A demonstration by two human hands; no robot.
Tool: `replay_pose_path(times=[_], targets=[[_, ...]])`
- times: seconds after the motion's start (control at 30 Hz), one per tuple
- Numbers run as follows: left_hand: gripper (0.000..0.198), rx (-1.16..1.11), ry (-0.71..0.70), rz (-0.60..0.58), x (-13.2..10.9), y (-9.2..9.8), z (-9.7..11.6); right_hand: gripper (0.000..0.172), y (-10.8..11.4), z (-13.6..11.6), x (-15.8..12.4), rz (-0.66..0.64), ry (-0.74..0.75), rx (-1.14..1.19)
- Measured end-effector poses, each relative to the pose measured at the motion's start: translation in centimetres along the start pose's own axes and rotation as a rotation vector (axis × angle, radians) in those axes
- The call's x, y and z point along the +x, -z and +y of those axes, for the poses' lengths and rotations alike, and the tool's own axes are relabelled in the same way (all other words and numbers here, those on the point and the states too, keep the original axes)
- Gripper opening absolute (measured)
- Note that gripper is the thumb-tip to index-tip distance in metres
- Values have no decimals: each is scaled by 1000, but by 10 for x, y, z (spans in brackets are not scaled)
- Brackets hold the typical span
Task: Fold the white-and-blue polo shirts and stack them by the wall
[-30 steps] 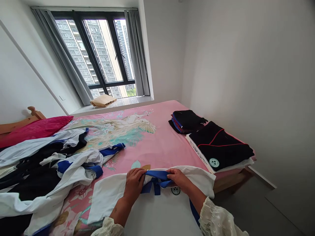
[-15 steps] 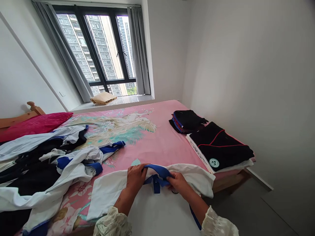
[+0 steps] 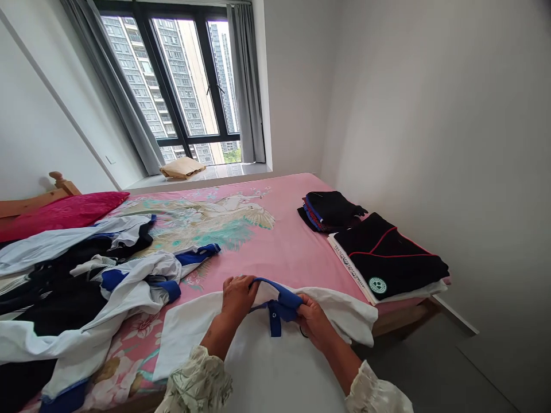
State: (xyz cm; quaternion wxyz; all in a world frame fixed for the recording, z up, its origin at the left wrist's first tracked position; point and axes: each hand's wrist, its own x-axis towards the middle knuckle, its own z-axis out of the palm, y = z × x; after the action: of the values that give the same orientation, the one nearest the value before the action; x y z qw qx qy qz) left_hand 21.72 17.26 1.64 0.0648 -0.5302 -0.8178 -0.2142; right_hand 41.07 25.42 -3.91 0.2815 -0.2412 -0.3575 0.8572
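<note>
Headboard [image 3: 30,207], wooden, at far left; red pillow [image 3: 73,213] against it. In front of the pillow, a loose heap of clothes [image 3: 55,310], white, black and blue, unfolded, on the pink patterned sheet [image 3: 293,235]. Farther back, a folded beige cloth [image 3: 182,167] on the windowsill.

Left hand [image 3: 237,299]: fingers curled, thumb against fingers, pinching the left end of a blue collar [image 3: 286,295]. The collar belongs to a white shirt [image 3: 275,373], spread at the near edge of the bed, sleeves out to both sides, its lower part running out of view. Collar raised in an arch between the two hands. Below it, a short blue placket [image 3: 274,321] with a small pale button.

Right hand [image 3: 313,321]: thumb and fingers closed on the right end of the collar; lower fingers partly hidden. Just beside them, a sliver of a dark round badge [image 3: 303,331] on the shirt, mostly covered; content not legible.

Right of the hands, near the bed's far corner: stack of dark folded clothes [image 3: 333,207]. Nearer, a black folded garment [image 3: 387,255] with red piping and a round pale-green emblem [image 3: 377,285]. Beneath it, a white edge [image 3: 349,269] bears dark lettering, too small to read.
</note>
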Motion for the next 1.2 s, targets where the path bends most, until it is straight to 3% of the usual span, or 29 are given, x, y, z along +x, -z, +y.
replay_pose_path(times=[0.13, 0.23, 0.33, 0.4, 0.5, 0.6, 0.8, 0.97, 1.07, 1.2], targets=[[25, -12, -4, 17, 12, 1, -1, 22, -1, 0, 7, 70, 55, 144], [20, -13, -19, 67, 5, 3, 5, 20, 1, 0, 11, 124, 42, 146], [21, -69, -192, 136, -14, 0, 19, 17, 0, 1, 13, 103, 17, 100], [19, -126, -307, 72, -28, -8, 30, 19, -2, 2, 13, 85, 24, 94], [24, -136, -208, -37, -41, -29, 39, 23, -5, 2, 15, 122, 49, 58], [22, -103, -85, -37, -45, -47, 39, 26, -3, -1, 21, 218, 127, -230], [16, -99, -95, 23, -46, -51, 44, 26, 6, -23, 44, 270, 200, -727], [12, -12, -66, 21, -41, -57, 52, 32, -13, -44, 62, 291, 268, -1146], [6, -3, -138, 41, -41, -60, 55, 33, -26, -52, 79, 276, 189, -1480], [13, -19, -173, 47, -50, -60, 54, 17, -25, -57, 101, 223, 127, -1466]])
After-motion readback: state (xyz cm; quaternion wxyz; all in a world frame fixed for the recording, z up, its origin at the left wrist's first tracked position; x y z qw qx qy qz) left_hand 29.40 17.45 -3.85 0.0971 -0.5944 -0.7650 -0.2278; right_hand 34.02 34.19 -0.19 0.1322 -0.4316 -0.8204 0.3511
